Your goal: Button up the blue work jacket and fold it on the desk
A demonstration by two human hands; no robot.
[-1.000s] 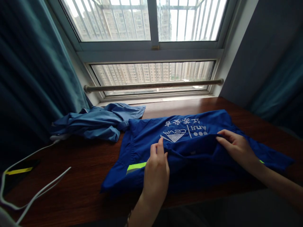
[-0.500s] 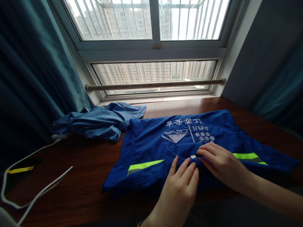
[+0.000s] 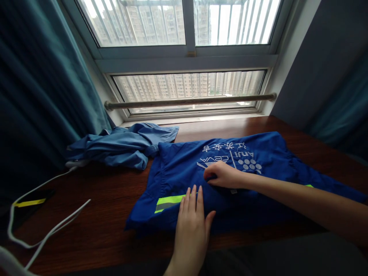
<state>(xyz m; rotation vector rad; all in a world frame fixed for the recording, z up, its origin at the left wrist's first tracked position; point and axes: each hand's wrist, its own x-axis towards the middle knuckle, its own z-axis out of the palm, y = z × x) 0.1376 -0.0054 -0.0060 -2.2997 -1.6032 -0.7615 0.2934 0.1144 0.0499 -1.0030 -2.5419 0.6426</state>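
Observation:
A royal-blue work jacket (image 3: 178,168) lies spread on the brown wooden surface, with white lettering and a logo on its back and yellow-green reflective strips (image 3: 169,200). My left hand (image 3: 191,218) rests flat on its near part, fingers stretched out and partly over the left strip. Farther up, my right hand (image 3: 220,174) reaches across from the right, its fingers curled and pinching a fold of the jacket's cloth just below the logo. Beneath my right forearm a small pale label (image 3: 233,191) shows.
A crumpled light-blue shirt (image 3: 126,143) lies at the back left of the wooden surface (image 3: 109,214). A white cable (image 3: 54,230) loops at the left, near a dark flat object with a yellow strip (image 3: 30,203). Behind runs a metal rail (image 3: 189,102) before the window; a curtain (image 3: 43,76) hangs left.
My right hand has moved left from the white label and now pinches cloth below the logo. My left hand has shifted left and flattened out on the jacket.

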